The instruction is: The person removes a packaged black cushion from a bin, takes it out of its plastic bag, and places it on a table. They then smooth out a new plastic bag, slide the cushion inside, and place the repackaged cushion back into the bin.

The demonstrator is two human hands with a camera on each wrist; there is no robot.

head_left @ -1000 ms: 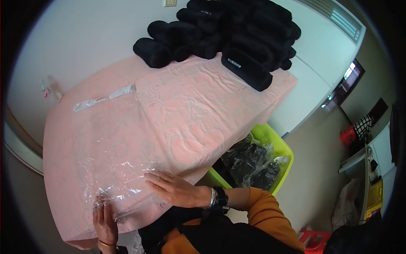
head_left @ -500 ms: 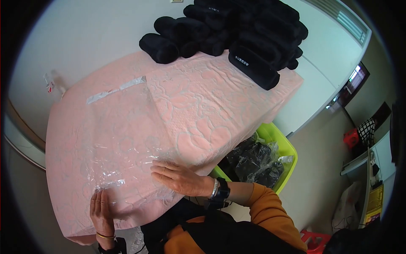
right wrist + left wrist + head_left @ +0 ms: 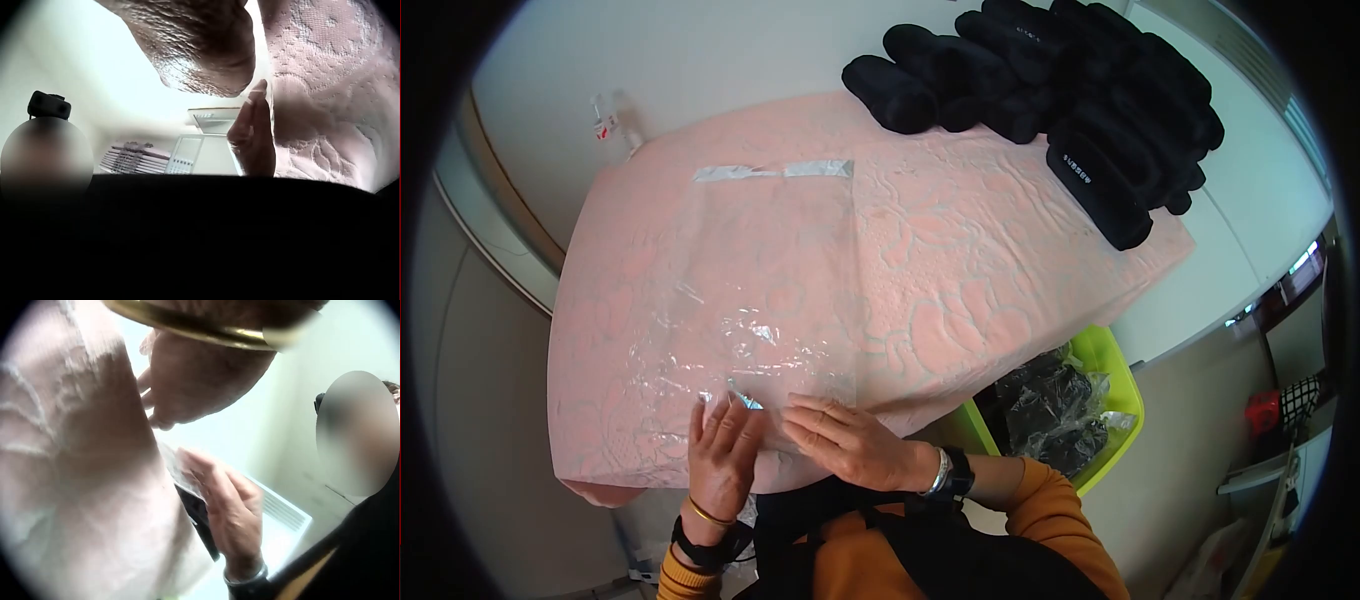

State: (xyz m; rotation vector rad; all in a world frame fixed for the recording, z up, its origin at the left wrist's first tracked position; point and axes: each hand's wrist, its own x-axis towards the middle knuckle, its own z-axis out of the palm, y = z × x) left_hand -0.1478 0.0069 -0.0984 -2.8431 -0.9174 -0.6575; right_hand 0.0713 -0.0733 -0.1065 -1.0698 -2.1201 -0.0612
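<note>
A clear plastic bag lies flat on a pink patterned cloth, with a whitish strip along its far end. In the head view my left hand is at the bag's near end, fingers extended over the film. Close beside it on the right, my right hand lies with its fingers straight and together, fingertips at the film. The left wrist view shows the right hand near the cloth's edge; the right wrist view shows the left hand there, its fingers nearly straight.
Black plush cushions, several with white lettering, are piled at the back right of the cloth. Below the right edge stands a lime-green bin holding black items in clear plastic. A white wall runs behind.
The head view has swung, so the cloth and cushions appear further right. My left hand has moved closer to the right hand along the bag's near end. The bag looks flatter.
</note>
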